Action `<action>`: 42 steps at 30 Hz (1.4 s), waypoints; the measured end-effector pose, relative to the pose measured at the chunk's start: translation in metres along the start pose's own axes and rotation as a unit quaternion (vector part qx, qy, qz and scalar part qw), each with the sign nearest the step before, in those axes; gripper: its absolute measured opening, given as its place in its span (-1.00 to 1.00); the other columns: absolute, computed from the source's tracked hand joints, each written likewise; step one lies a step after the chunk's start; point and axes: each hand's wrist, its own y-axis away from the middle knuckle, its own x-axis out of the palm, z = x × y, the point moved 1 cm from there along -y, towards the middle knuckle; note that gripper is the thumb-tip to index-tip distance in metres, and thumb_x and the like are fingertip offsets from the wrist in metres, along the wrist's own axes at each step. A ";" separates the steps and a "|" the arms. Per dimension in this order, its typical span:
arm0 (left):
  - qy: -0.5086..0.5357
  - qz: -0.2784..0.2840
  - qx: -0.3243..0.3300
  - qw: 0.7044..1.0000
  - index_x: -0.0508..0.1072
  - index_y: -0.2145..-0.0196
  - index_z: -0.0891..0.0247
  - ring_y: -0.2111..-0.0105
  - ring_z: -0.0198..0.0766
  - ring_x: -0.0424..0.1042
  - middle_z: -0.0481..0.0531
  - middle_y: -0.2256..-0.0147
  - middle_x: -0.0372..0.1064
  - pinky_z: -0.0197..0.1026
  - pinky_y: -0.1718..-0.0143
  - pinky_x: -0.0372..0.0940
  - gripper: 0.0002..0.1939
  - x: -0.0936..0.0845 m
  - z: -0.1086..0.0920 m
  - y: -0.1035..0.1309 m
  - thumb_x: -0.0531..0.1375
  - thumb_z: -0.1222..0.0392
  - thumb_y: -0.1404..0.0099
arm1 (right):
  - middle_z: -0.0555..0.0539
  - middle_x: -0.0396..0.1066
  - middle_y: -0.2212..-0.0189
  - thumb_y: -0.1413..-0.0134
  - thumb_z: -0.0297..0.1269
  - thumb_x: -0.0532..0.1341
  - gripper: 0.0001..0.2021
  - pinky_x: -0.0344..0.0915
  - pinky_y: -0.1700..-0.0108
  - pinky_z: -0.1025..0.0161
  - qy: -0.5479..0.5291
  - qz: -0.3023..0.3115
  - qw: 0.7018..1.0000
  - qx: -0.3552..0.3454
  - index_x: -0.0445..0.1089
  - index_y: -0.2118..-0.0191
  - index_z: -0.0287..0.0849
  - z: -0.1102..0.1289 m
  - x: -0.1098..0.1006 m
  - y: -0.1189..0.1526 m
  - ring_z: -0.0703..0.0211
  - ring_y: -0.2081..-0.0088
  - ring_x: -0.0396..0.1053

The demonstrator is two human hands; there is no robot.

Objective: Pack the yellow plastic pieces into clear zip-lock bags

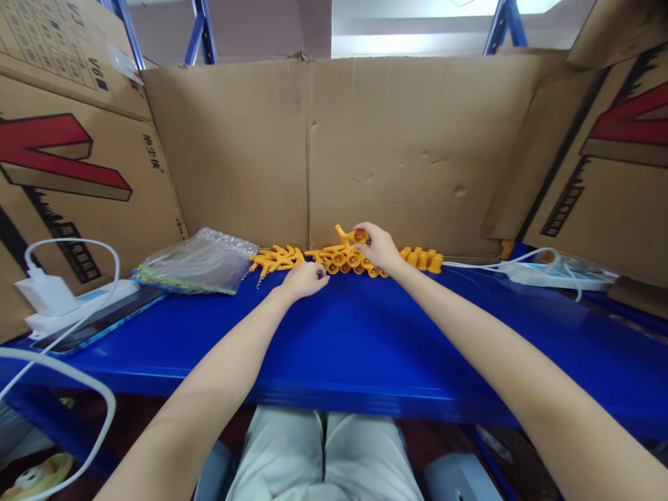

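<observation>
in the head view, the right hand (380,248) holds up an orange branched piece (343,235) above the row of parts at the back of the blue counter (334,341); its grip is clamped on the cup-shaped end, thumb and fingers around it, while the forked stem points up and to the left. the left hand (303,280) is low over the counter, just in front of the pile, its fingers curled in toward the thumb; i cannot tell whether its grip is closed on anything. between the hands lies a stack of orange cup-ended pieces (345,261), round openings facing the person. left of it is a heap of orange branch-shaped pieces (279,257), with metal spirals (259,281) sticking out at the near edge. right of the right hand, orange cups (422,260) stand close together. farther left lie clear plastic bags (201,261), then a smartphone (99,323) beside a white power strip (88,306). a cardboard panel (396,139) rises behind everything.
</observation>
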 end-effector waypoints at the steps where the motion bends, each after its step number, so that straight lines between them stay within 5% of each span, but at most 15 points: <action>1: -0.002 0.000 0.001 1.000 0.50 0.36 0.28 0.46 -0.21 0.39 0.03 0.49 0.42 -0.23 0.41 0.20 -0.78 0.001 0.001 0.000 0.10 0.13 -0.18 | -0.15 0.40 0.10 0.11 -0.55 0.16 -0.66 0.27 0.02 0.14 0.014 0.007 1.000 -0.011 0.33 0.12 -0.22 0.003 0.007 -0.003 0.09 0.08 0.35; 11: -0.014 0.032 0.012 0.999 0.51 0.42 0.27 0.44 -0.19 0.41 0.06 0.46 0.47 -0.22 0.36 0.24 -0.79 0.003 0.005 0.001 0.13 0.11 -0.16 | -0.19 0.32 -0.02 -0.12 -0.59 -0.09 -0.60 0.20 0.04 0.17 0.231 0.158 0.956 -0.092 0.30 0.00 -0.22 0.028 0.068 -0.008 0.08 0.05 0.31; 19: -0.020 0.034 0.014 0.999 0.53 0.41 0.26 0.44 -0.21 0.41 0.05 0.43 0.48 -0.22 0.33 0.25 -0.80 0.005 0.005 0.001 0.14 0.15 -0.14 | -0.30 0.32 0.01 -0.16 -0.49 -0.04 -0.65 0.17 0.01 0.03 0.337 0.217 0.914 -0.058 0.26 -0.04 -0.28 0.038 0.083 0.002 -0.06 0.01 0.31; 25: -0.022 0.054 0.019 0.998 0.53 0.39 0.28 0.46 -0.23 0.40 0.05 0.44 0.47 -0.24 0.35 0.23 -0.80 0.004 0.004 0.001 0.12 0.17 -0.16 | -0.28 0.19 -0.16 -0.08 -0.40 0.08 -0.53 -0.10 -0.16 -0.26 0.348 0.261 0.900 -0.040 0.21 -0.15 -0.24 0.033 0.086 0.001 -0.15 -0.14 0.16; 30: -0.023 0.058 0.034 0.997 0.53 0.35 0.29 0.46 -0.23 0.39 0.06 0.43 0.47 -0.25 0.36 0.22 -0.76 0.003 0.002 0.002 0.12 0.12 -0.18 | -0.15 0.00 -0.28 -0.15 -0.29 0.05 -0.46 -0.25 -0.21 -0.34 0.288 0.235 0.928 -0.038 0.05 -0.26 -0.14 0.027 0.059 -0.005 -0.09 -0.25 -0.01; 34: -0.016 0.073 0.045 0.996 0.53 0.34 0.30 0.46 -0.23 0.38 0.06 0.43 0.46 -0.25 0.39 0.20 -0.74 0.003 0.000 0.003 0.10 0.11 -0.21 | -0.19 0.05 -0.25 -0.13 -0.37 0.02 -0.51 -0.12 -0.20 -0.25 0.303 0.148 0.941 0.026 0.16 -0.20 -0.23 -0.001 0.016 -0.011 -0.09 -0.21 0.06; 37: -0.013 0.081 0.042 0.996 0.53 0.33 0.30 0.46 -0.23 0.37 0.06 0.43 0.46 -0.25 0.40 0.19 -0.73 0.003 -0.001 0.003 0.09 0.11 -0.21 | -0.22 0.15 -0.20 -0.11 -0.42 0.00 -0.53 0.06 -0.12 -0.17 0.329 0.112 0.931 0.112 0.22 -0.16 -0.26 -0.034 -0.014 -0.009 -0.11 -0.15 0.16; 42: -0.005 0.090 0.039 0.995 0.53 0.34 0.32 0.43 -0.23 0.39 0.07 0.40 0.47 -0.26 0.38 0.19 -0.74 0.003 -0.002 0.003 0.10 0.13 -0.21 | -0.21 0.26 -0.12 -0.09 -0.41 0.02 -0.55 0.17 -0.03 -0.09 0.367 0.147 0.878 0.270 0.27 -0.12 -0.16 -0.086 -0.041 0.012 -0.11 -0.10 0.23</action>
